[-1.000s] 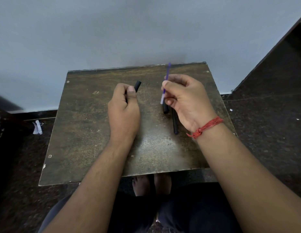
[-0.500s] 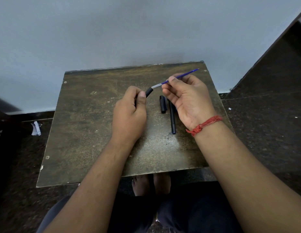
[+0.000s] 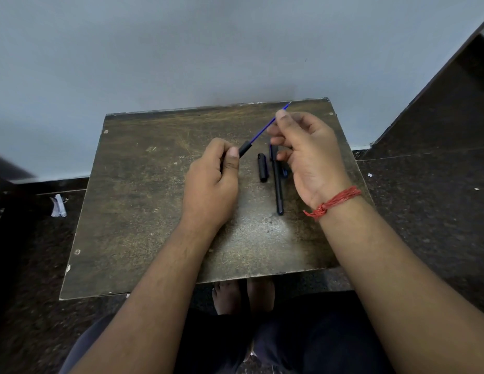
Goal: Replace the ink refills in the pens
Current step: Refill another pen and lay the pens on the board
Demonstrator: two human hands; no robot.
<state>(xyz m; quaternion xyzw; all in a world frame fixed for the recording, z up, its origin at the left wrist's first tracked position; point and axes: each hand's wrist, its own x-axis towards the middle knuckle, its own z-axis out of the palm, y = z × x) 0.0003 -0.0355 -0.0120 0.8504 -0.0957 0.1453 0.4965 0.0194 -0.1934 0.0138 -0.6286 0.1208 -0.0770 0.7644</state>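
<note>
My left hand grips a black pen barrel whose open end points up and to the right. A thin blue ink refill runs from that open end to my right hand, which pinches it between thumb and fingertips; the refill's tip sticks out past the thumb. Its lower end sits inside the barrel. Between my hands, a black pen cap and a whole black pen lie on the worn brown table.
A grey wall stands just behind the table's far edge. Dark speckled floor surrounds the table, with a crumpled white scrap on the left. My bare feet show under the near edge. A small blue piece lies beside the pen.
My right hand tilted the refill from upright to slanting, brought its lower end to the barrel in my left hand and slid it partway in. The white end section is no longer visible.
</note>
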